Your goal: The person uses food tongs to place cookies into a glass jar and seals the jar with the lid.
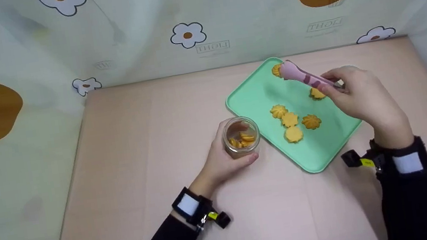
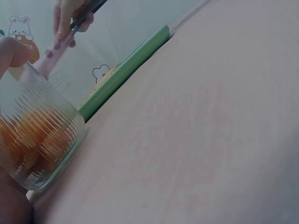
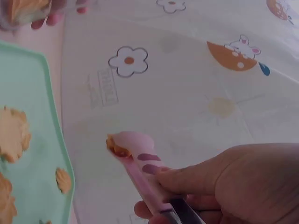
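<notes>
My right hand (image 1: 366, 93) grips pink tongs (image 1: 299, 73) above the far part of a green tray (image 1: 312, 160). Between the tongs' tips is a flower-shaped cookie (image 3: 117, 145), seen in the right wrist view. Several more golden cookies (image 1: 311, 122) lie on the tray, some scalloped and some swirled. My left hand (image 1: 222, 152) holds a clear glass jar (image 1: 255, 124), its fingers and thumb curled round the side. Its open mouth shows several cookies (image 1: 244, 139) at the bottom. Ribbed glass (image 2: 70, 126) blurs them in the left wrist view. The jar is beside the tray's left edge.
A pale pink cover (image 1: 140, 169) lies over the table. Behind and at the left hangs a curtain (image 1: 144, 54) printed with rabbits and flowers. Both wrists wear black camera straps (image 1: 401, 159).
</notes>
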Available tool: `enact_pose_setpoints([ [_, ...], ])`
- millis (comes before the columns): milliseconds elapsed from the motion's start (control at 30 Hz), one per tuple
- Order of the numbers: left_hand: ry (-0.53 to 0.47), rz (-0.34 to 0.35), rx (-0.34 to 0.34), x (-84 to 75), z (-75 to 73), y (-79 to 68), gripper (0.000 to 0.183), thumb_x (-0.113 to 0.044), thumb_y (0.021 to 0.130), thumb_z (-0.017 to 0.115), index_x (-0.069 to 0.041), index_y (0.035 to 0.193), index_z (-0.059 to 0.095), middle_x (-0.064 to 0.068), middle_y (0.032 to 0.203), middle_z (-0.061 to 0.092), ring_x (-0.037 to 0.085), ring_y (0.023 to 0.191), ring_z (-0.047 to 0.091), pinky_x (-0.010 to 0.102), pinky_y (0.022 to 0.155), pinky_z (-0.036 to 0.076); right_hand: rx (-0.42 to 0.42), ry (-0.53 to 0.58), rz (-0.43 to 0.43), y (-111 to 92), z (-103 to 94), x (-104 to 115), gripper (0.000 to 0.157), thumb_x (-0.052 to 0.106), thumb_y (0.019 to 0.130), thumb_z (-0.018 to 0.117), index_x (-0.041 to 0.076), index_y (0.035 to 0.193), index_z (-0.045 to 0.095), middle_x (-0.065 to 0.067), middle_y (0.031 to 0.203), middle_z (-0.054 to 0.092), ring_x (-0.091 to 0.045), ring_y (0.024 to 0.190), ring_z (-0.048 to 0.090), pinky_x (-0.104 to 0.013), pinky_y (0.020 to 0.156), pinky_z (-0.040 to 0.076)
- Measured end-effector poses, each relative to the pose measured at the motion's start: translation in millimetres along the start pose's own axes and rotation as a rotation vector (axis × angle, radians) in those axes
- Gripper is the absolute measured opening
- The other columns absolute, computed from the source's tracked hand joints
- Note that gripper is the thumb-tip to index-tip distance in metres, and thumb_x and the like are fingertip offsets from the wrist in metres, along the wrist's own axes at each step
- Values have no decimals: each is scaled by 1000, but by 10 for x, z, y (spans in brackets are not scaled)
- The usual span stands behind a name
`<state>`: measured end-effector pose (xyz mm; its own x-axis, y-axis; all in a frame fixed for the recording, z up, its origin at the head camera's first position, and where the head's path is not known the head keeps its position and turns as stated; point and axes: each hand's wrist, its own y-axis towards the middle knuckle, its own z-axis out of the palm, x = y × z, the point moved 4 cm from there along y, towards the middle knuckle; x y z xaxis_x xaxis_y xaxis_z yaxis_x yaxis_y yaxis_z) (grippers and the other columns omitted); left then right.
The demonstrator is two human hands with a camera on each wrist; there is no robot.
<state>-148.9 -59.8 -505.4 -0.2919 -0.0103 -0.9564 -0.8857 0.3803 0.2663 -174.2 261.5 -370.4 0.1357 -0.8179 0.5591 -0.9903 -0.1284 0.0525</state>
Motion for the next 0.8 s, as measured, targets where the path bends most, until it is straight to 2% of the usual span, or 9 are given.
enact_pose_setpoints([
  [200, -9, -7, 0, 5, 2, -2, 90, -22, 78, 97, -14, 153, 49, 2, 144, 64, 20, 135, 60, 43, 120, 45, -8, 51, -93, -74, 21, 198, 37, 30, 109, 69, 0, 131, 74, -16, 110, 75, -25, 84, 61, -21, 66, 47],
  [433, -8, -2, -2, 5, 5, 7, 89, -21, 78, 97, -12, 154, 50, 4, 144, 64, 23, 135, 60, 45, 121, 44, -125, 58, -375, -178, 6, 498, 28, 13, 102, 78, 4, 128, 75, -6, 102, 70, -15, 80, 58, -13, 65, 43],
  [600, 12, -6, -10, 7, -2, 5, 89, -23, 78, 97, -12, 153, 51, 3, 143, 65, 23, 135, 60, 45, 122, 42, -41, 102, -517, -262, 33, 640, 28, 9, 99, 81, 8, 127, 75, 0, 102, 69, -9, 79, 57, -16, 64, 46],
  [700, 20, -8, -10, 11, -4, 0, 91, -23, 77, 97, -13, 154, 50, 2, 143, 65, 22, 134, 60, 45, 121, 43, 10, 87, -599, -312, 55, 701, 29, 9, 98, 83, 11, 126, 76, 3, 104, 69, -8, 80, 57, -19, 64, 48],
  [800, 12, -13, -8, 22, -3, -2, 91, -23, 78, 97, -14, 155, 49, 1, 144, 64, 21, 134, 60, 44, 121, 44, 53, 70, -677, -344, 90, 744, 26, 10, 97, 84, 12, 122, 77, 7, 101, 68, -6, 80, 57, -18, 65, 47],
])
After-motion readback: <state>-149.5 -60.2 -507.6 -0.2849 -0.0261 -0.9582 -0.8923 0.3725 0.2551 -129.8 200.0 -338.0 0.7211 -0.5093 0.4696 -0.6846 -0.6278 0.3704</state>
